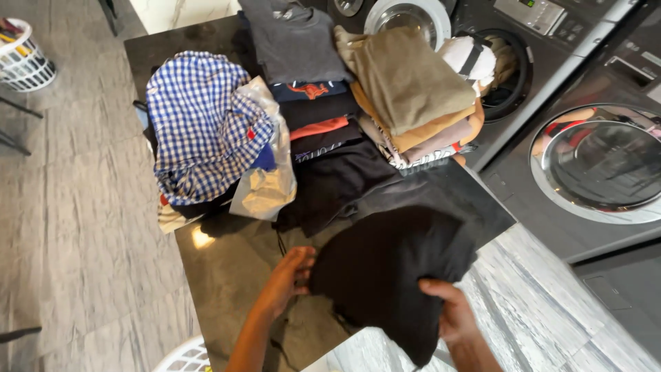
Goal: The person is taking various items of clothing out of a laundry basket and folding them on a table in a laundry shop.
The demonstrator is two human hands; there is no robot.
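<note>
At the near corner of the dark worktop (227,269), both hands grip a black garment (385,275): the left hand (289,279) has its fingers pinched shut on the cloth's left edge, the right hand (447,310) is closed on the lower right edge, with a flap hanging off past the corner. It looks soft, limp and light, likely to sag and slide unless held at seams or corners. Behind it lie a checked shirt (200,124), a plastic bag (268,172) and a folded stack (406,96), so bare room is only the strip near the hands. The washers (592,158) stand close on the right.
</note>
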